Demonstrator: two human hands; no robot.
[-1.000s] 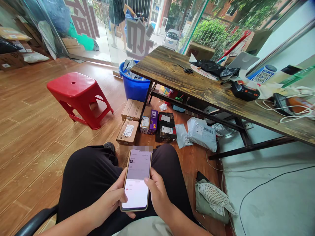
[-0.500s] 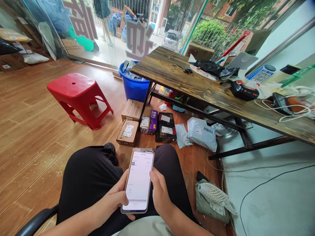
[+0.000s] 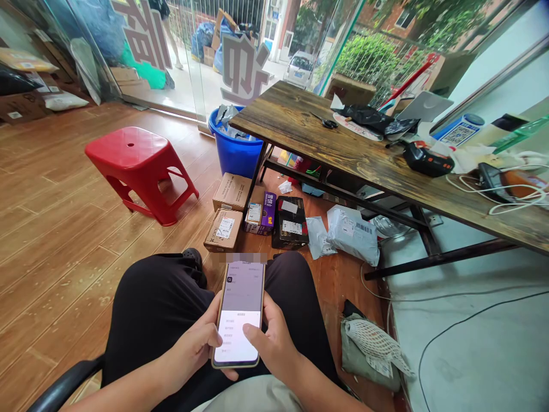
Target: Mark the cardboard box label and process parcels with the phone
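Phone (image 3: 241, 300) with text (image 3: 229, 328) too small to read, person (image 3: 172, 43) cut off above

The trousers (image 3: 148, 309) and shoe (image 3: 195, 264) are black, the top (image 3: 253, 396) pale.

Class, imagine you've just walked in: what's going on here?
A seated person has a lit phone over their lap. The left hand grips its left side; the right hand is at its right edge, thumb over the lower display. Parcels lie on the floor ahead, near a wooden table.
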